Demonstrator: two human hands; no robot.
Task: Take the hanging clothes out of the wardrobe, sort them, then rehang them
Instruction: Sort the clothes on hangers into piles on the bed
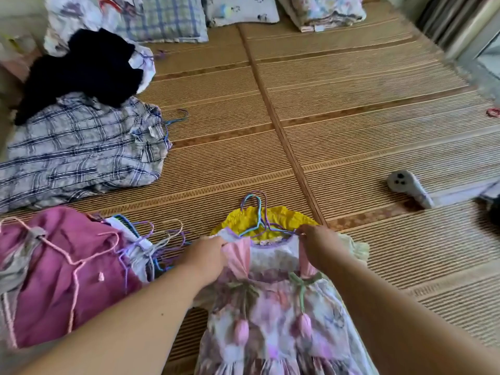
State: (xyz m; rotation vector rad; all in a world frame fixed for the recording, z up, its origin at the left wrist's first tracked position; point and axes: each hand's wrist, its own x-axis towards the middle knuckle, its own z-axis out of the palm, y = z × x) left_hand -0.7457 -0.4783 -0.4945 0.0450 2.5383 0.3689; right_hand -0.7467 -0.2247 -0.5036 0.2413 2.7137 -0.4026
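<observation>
Currently I am working over the wide tan woven-straw mat, where the clothes are lying in heaps. The grey-and-navy plaid garments are sitting at my far left, and the magenta cotton pile, with its hangers sticking out, is lying near my left arm. The pale floral dress with pink tulip appliqués is lying straight ahead, overlapping a frilled yellow garment. My left hand is pinching the dress's pink shoulder panel, fingers curled on the cloth. My right hand is pinching the opposite shoulder, where the thin blue and purple wire hangers are running under the neckline. I am judging this as sorting, with rehanging not yet begun. Next I am needing to square both shoulders on the hanger so that nothing is slipping off.
</observation>
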